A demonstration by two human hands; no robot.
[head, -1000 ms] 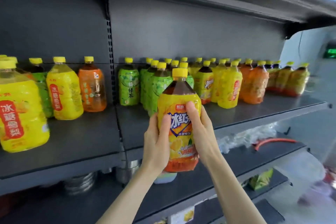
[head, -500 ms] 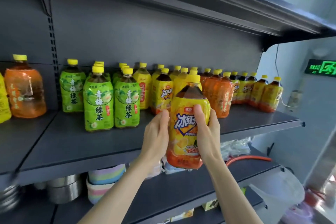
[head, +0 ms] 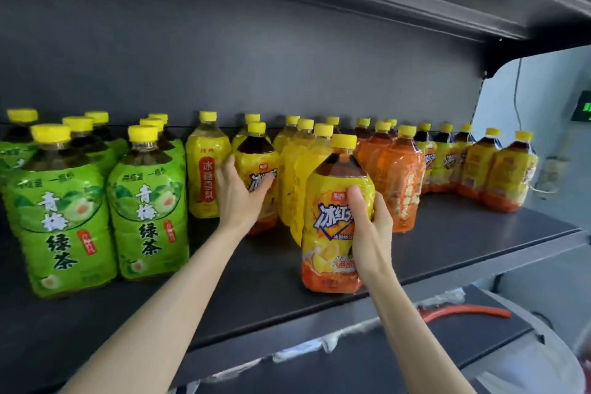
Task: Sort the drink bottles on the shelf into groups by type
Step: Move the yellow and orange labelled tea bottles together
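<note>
Right hand [head: 367,233] grasps an iced tea bottle [head: 332,233] at the front of the grey shelf [head: 447,243]; its label reads 冰红, with the rest hidden under the fingers. Left hand [head: 240,198] wraps a second tea bottle [head: 256,163] farther back, near green bottles [head: 64,217] marked 青梅绿茶. The labels at the far right are blurred.

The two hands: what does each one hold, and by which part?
The right hand grips the front tea bottle by the right side of its body. The left hand grips the rear tea bottle by its labelled body.
</note>
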